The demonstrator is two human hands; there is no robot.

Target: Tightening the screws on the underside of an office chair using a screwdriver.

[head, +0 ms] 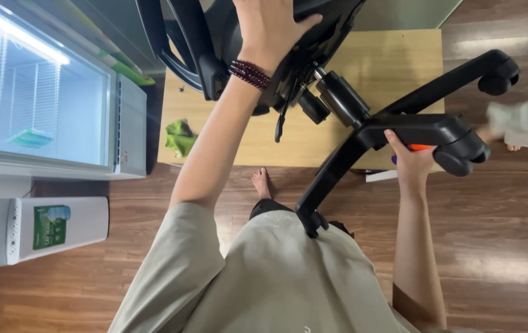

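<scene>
Overhead, the left hand [271, 28] lies spread flat on the tipped office chair [239, 43]. The right hand [411, 161] (fingers curled) grips a leg of its wheeled base [424, 131].

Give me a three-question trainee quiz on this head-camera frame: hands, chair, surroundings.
1. True or false: the left hand lies flat on the tipped black office chair's seat underside.
2. What does the right hand grip?
A. the crumpled green cloth
B. a leg of the black five-star chair base
C. the dark beaded bracelet
3. What does the green cloth lie on?

Key: 1 true; 2 B; 3 the light wooden board on the floor.
</scene>
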